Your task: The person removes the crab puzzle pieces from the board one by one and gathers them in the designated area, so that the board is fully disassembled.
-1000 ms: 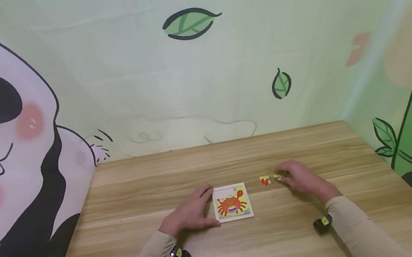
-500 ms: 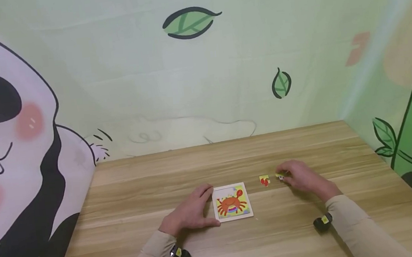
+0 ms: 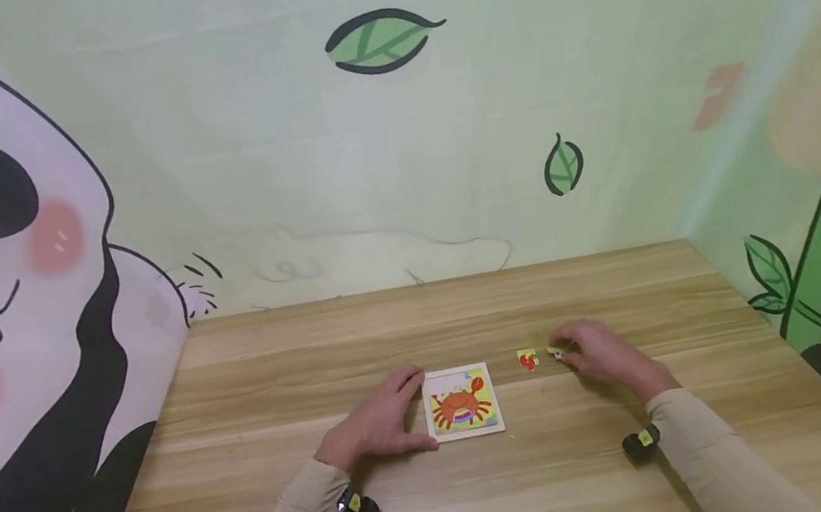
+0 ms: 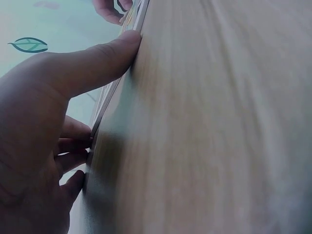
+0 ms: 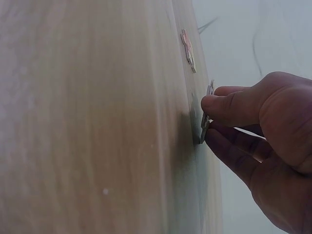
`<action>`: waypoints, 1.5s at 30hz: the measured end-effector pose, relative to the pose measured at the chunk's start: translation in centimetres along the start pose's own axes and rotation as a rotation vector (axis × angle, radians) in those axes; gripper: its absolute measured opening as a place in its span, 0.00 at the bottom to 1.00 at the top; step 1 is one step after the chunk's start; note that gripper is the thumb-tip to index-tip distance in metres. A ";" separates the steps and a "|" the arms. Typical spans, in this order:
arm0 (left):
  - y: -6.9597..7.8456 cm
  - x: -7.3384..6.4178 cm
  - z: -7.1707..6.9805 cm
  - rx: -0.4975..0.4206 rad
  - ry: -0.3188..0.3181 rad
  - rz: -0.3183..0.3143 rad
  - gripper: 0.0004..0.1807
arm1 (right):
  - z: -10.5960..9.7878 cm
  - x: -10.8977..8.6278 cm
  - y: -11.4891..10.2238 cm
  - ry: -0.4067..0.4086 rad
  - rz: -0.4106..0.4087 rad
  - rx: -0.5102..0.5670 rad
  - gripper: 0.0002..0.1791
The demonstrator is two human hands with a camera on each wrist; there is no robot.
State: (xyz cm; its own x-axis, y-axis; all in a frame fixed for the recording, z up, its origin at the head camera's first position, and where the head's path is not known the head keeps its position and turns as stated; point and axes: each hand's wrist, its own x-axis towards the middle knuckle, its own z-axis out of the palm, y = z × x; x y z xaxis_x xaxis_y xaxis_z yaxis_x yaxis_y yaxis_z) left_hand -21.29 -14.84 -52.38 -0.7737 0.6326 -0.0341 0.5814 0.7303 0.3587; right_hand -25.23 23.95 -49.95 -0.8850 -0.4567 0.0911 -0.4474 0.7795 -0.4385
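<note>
The right grip still pinches a small, flat yellow-and-white puzzle piece, barely moved; just left of it lies a red-and-yellow jigsaw piece. Farther left, the left grip holds the square white-framed crab puzzle, seemingly still incomplete.

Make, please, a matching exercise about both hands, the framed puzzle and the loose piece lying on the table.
1. left hand
2. right hand
3. framed puzzle
4. loose piece

A. pinches another piece
B. lies between the puzzle and the right hand
C. shows an orange crab
D. touches the puzzle's left edge

Pairs: 1-D; 2-A; 3-C; 4-B.
</note>
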 end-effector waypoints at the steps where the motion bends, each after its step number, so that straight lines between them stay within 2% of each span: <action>1: 0.0 0.0 0.0 0.002 0.001 0.001 0.58 | 0.1 0.0 0.0 0.001 0.000 -0.002 0.12; 10: 0.1 -0.2 -0.2 -0.004 0.005 0.002 0.58 | 0.4 0.2 0.0 0.016 -0.021 -0.036 0.14; 17: -0.1 0.0 0.0 0.013 0.025 0.036 0.59 | 0.6 0.0 0.0 0.022 -0.022 -0.053 0.13; 29: -0.3 0.0 0.1 0.013 0.022 0.026 0.59 | 0.9 0.0 0.2 0.030 -0.046 -0.086 0.11; 34: -0.2 0.1 0.1 0.017 0.008 0.009 0.59 | 0.6 0.1 0.2 0.034 -0.105 -0.124 0.05; 45: 0.0 0.1 0.0 0.023 0.026 0.032 0.59 | 0.3 0.2 0.3 0.036 -0.203 -0.164 0.08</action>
State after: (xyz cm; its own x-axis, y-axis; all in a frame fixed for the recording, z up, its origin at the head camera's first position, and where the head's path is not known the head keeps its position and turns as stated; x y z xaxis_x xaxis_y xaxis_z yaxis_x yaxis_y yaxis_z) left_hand -21.39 -14.80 -52.43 -0.7607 0.6491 0.0014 0.6113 0.7157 0.3379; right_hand -25.50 23.94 -50.35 -0.7777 -0.5976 0.1951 -0.6285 0.7338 -0.2578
